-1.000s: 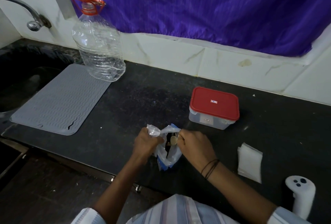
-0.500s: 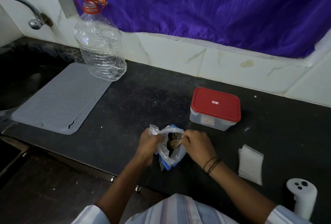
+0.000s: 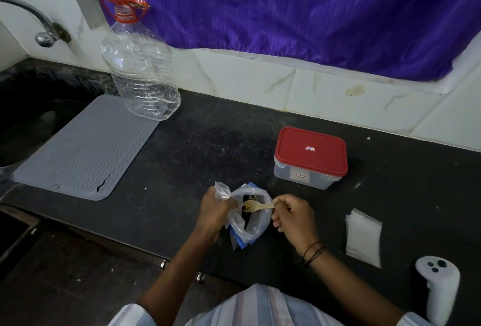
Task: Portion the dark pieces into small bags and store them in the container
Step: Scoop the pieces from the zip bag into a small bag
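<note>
Sitting on black bench (image 3: 203,148): red-lidded container (image 3: 310,157), lid on, behind plastic bag (image 3: 251,224) holding dark pieces (image 3: 246,217). Left hand (image 3: 214,209) fingers clenched on bag's rim. Right hand (image 3: 292,217) fingers pinching wooden spoon (image 3: 257,206) over bag mouth.

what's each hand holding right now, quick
Left hand: grips the bunched edge of the plastic bag, holding it open.
Right hand: pinches the wooden spoon, its bowl over the bag's mouth.
</note>
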`<control>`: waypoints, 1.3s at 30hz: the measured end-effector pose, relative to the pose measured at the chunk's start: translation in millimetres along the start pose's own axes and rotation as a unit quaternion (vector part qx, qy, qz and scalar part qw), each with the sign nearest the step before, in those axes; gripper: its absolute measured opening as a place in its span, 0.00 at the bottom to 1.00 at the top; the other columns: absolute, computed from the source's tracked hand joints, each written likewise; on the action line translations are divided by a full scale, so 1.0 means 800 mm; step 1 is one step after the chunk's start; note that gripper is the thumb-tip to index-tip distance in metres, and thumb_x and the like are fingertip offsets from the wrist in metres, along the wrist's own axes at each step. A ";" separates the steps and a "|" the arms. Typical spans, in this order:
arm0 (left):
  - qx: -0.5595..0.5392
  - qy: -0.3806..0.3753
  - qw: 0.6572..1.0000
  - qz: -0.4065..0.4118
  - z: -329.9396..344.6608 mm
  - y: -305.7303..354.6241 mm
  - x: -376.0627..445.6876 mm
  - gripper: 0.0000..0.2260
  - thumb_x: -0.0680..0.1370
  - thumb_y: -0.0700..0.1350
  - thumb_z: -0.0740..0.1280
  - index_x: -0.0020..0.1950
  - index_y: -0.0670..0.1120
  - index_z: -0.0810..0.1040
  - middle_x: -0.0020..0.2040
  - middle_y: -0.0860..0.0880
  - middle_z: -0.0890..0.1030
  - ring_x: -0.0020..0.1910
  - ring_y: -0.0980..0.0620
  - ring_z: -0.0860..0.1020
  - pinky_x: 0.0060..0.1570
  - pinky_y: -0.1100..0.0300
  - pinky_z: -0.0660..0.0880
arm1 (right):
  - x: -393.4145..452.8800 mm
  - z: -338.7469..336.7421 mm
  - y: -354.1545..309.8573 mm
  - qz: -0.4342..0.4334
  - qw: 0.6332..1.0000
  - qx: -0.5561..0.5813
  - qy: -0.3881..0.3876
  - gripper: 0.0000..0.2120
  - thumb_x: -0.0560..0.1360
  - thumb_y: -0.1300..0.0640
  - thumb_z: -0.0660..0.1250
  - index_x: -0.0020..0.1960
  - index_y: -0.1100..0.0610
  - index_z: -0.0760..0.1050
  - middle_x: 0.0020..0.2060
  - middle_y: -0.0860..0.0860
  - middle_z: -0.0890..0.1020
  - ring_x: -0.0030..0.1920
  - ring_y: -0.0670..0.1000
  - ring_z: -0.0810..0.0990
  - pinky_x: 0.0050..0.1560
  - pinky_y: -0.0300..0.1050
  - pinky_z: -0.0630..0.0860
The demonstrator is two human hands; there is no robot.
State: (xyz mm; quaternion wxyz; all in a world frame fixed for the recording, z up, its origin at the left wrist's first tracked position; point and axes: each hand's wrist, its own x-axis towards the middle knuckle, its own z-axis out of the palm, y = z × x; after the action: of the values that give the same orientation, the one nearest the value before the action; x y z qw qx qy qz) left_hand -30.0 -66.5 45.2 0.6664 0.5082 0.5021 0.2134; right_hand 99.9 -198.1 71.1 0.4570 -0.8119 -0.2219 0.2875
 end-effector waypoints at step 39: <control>0.160 0.011 0.928 0.337 -0.004 0.028 -0.031 0.13 0.72 0.41 0.77 0.47 0.46 0.73 0.40 0.51 0.79 0.38 0.57 0.78 0.35 0.68 0.72 | -0.041 -0.036 -0.090 -0.593 0.721 -0.353 0.058 0.10 0.80 0.60 0.61 0.54 0.59 0.81 0.39 0.51 0.81 0.36 0.49 0.76 0.33 0.44 0.74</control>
State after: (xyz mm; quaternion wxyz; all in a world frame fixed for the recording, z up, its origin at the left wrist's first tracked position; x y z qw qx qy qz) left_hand -37.9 -76.4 76.3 0.4600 0.7447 0.3362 0.3476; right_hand 88.2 -201.4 154.5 0.2259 -0.6323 -0.7165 -0.1891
